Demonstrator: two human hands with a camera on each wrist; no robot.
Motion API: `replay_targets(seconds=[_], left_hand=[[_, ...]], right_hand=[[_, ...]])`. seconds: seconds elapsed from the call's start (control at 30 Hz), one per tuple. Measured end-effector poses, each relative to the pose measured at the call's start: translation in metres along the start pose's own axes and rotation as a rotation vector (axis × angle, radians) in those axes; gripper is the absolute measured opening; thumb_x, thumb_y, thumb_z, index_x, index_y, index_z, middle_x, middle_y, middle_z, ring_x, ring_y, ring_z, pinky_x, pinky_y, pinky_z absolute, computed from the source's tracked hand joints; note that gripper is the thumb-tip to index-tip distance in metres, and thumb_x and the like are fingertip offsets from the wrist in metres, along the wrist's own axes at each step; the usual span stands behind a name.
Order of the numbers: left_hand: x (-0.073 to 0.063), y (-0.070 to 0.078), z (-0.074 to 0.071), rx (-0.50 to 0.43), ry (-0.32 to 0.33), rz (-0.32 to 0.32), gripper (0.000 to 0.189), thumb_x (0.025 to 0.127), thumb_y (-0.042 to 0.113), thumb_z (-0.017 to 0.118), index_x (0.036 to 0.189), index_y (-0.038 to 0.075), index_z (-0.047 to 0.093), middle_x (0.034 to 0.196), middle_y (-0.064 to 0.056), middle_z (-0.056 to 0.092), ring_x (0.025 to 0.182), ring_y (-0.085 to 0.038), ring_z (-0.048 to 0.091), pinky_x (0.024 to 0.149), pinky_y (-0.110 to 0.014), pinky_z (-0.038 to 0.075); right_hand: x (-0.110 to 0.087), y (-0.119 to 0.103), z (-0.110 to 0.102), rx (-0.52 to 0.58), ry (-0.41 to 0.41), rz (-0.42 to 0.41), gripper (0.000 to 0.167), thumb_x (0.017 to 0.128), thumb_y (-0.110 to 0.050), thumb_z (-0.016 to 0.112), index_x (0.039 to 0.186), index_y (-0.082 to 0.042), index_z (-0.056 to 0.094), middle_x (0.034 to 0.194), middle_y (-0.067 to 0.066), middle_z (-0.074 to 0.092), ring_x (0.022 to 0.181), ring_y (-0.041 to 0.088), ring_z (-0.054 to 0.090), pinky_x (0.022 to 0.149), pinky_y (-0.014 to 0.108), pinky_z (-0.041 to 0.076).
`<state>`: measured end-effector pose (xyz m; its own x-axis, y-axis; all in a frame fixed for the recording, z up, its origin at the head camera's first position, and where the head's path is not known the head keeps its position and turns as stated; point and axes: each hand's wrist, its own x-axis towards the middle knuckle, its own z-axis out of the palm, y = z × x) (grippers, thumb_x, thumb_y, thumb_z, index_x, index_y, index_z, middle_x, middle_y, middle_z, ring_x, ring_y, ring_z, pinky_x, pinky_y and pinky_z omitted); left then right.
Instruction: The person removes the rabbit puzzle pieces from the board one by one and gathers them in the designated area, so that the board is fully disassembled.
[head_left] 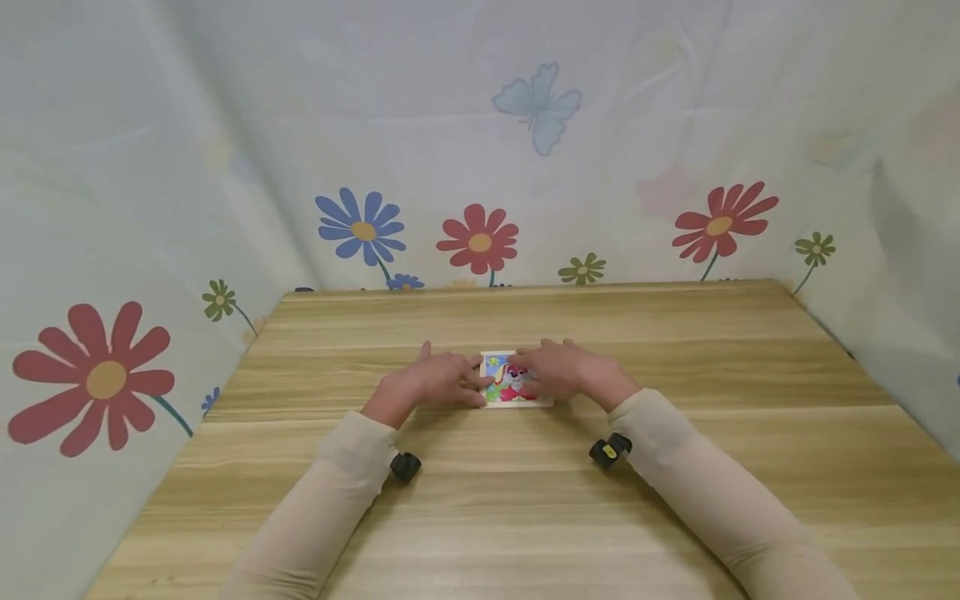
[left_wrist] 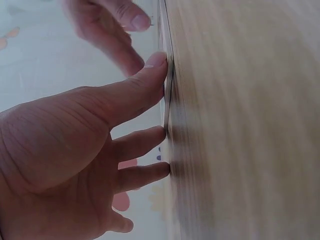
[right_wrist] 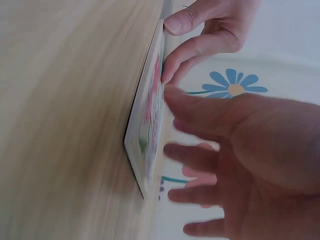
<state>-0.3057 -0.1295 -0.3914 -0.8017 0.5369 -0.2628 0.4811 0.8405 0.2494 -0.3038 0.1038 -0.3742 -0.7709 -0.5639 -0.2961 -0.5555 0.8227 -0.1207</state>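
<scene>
A small square picture board [head_left: 498,395] with a pale frame lies flat on the wooden table, showing a cartoon animal with long ears in pink and red. My left hand [head_left: 438,380] is at its left side; in the left wrist view the thumb rests at the edge of the board [left_wrist: 169,100] while other fingertips touch down beside it. From the right, my right hand [head_left: 566,368] reaches over the picture and covers part of it. In the right wrist view its fingers are spread and fairly straight, with the thumb at the face of the board [right_wrist: 145,125].
The wooden table [head_left: 495,517] reaches back to a pale curtain [head_left: 420,108] printed with flowers and a butterfly, which also hangs along both sides. A small black camera [head_left: 405,467] sits on the left wrist, another black device [head_left: 609,451] on the right.
</scene>
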Motion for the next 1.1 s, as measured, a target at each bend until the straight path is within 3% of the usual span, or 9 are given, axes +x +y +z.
replay_targets(seconds=[0.17, 0.33, 0.47, 0.63, 0.73, 0.83, 0.97, 1.1], left_hand=[[0.0, 0.001, -0.001, 0.014, -0.002, 0.011, 0.051, 0.092, 0.051, 0.067, 0.139, 0.036, 0.057, 0.159, -0.001, 0.036, 0.144, -0.028, 0.036, 0.11, -0.072, -0.006], [0.0, 0.0, -0.001, 0.021, -0.004, 0.03, 0.048, 0.093, 0.05, 0.066, 0.138, 0.035, 0.06, 0.159, -0.002, 0.035, 0.144, -0.027, 0.036, 0.109, -0.074, -0.006], [0.0, 0.001, 0.0, 0.011, 0.0, 0.04, 0.047, 0.093, 0.049, 0.066, 0.137, 0.034, 0.061, 0.159, -0.002, 0.035, 0.143, -0.027, 0.038, 0.109, -0.075, -0.005], [0.0, 0.001, 0.001, -0.008, -0.008, 0.036, 0.046, 0.093, 0.048, 0.067, 0.136, 0.033, 0.062, 0.159, -0.002, 0.034, 0.142, -0.028, 0.039, 0.108, -0.075, -0.006], [-0.001, 0.001, 0.0, -0.007, -0.005, 0.032, 0.045, 0.093, 0.047, 0.067, 0.136, 0.033, 0.063, 0.159, -0.001, 0.035, 0.142, -0.028, 0.04, 0.108, -0.074, -0.007], [-0.002, 0.001, -0.001, -0.001, 0.003, 0.038, 0.044, 0.093, 0.047, 0.068, 0.134, 0.033, 0.064, 0.158, 0.0, 0.037, 0.14, -0.027, 0.042, 0.108, -0.075, -0.006], [-0.003, 0.0, -0.001, -0.006, -0.004, 0.057, 0.044, 0.093, 0.045, 0.068, 0.135, 0.032, 0.064, 0.158, 0.0, 0.036, 0.138, -0.027, 0.045, 0.107, -0.076, -0.005], [-0.003, -0.001, -0.001, 0.002, -0.004, 0.052, 0.043, 0.093, 0.046, 0.068, 0.134, 0.033, 0.064, 0.158, 0.001, 0.035, 0.138, -0.026, 0.045, 0.108, -0.075, -0.005]], right_hand=[[0.014, -0.007, -0.004, 0.03, 0.026, -0.071, 0.053, 0.103, -0.036, 0.057, 0.152, -0.018, 0.046, 0.145, 0.009, 0.054, 0.133, 0.033, 0.047, 0.113, 0.059, 0.029], [0.023, -0.011, -0.007, 0.066, 0.036, -0.146, 0.039, 0.102, -0.027, 0.06, 0.138, -0.011, 0.059, 0.115, 0.006, 0.067, 0.096, 0.021, 0.06, 0.095, 0.044, 0.049], [0.025, -0.013, -0.008, 0.113, 0.03, -0.184, 0.027, 0.101, -0.017, 0.06, 0.125, -0.005, 0.065, 0.095, 0.003, 0.065, 0.077, 0.017, 0.056, 0.077, 0.034, 0.048], [0.029, -0.014, -0.009, 0.148, 0.053, -0.217, 0.022, 0.097, -0.007, 0.062, 0.117, 0.0, 0.067, 0.087, 0.003, 0.064, 0.066, 0.013, 0.052, 0.065, 0.028, 0.043], [0.035, -0.017, -0.01, 0.171, 0.113, -0.224, 0.02, 0.093, -0.001, 0.064, 0.112, 0.004, 0.07, 0.086, 0.007, 0.067, 0.065, 0.014, 0.051, 0.063, 0.027, 0.044], [0.041, -0.022, -0.01, 0.172, 0.162, -0.176, 0.022, 0.089, 0.004, 0.066, 0.11, 0.005, 0.072, 0.094, 0.011, 0.07, 0.071, 0.016, 0.053, 0.069, 0.029, 0.048], [0.049, -0.027, -0.008, 0.156, 0.166, -0.108, 0.033, 0.084, 0.009, 0.067, 0.117, 0.006, 0.069, 0.11, 0.016, 0.071, 0.087, 0.02, 0.06, 0.083, 0.033, 0.053], [0.054, -0.03, -0.011, 0.124, 0.156, -0.087, 0.038, 0.083, 0.009, 0.069, 0.121, 0.007, 0.067, 0.117, 0.019, 0.069, 0.095, 0.024, 0.062, 0.09, 0.036, 0.053]])
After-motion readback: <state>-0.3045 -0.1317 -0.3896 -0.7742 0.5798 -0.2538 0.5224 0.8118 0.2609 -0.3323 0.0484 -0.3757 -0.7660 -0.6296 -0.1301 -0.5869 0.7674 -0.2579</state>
